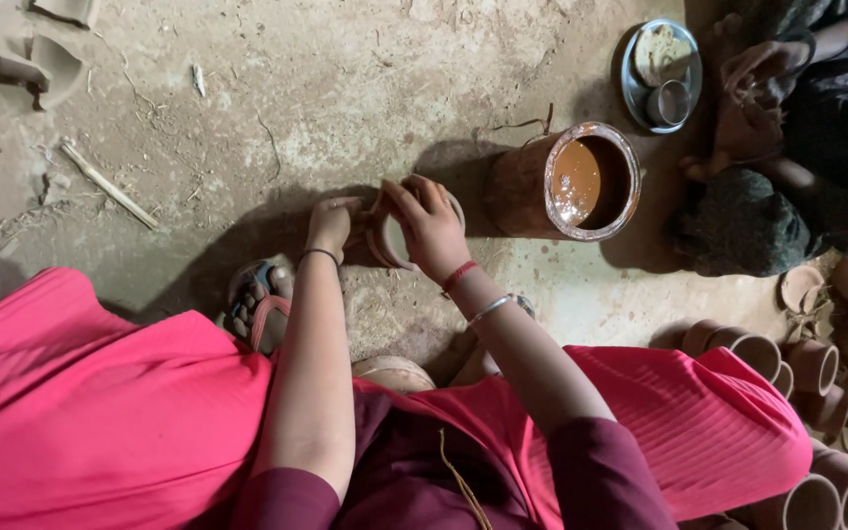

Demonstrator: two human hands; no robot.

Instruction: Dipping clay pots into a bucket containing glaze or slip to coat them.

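Step in hand: both hands grip 1 unfired clay cup [399,238] on the earthen floor [345,88]. Left hand [331,224] clasps its side; right hand [431,224] closes over the rim. Next move likely calls for the slip pot [581,183] beside it.

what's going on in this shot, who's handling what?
A person in pink clothing, seen from a head camera, crouches over an earthen floor. The left hand and right hand together hold a small clay cup just above the ground. Beside it stands a clay pot holding brown liquid. More clay cups are stacked at the right. A second person sits at the upper right, next to a metal plate holding a small metal cup.
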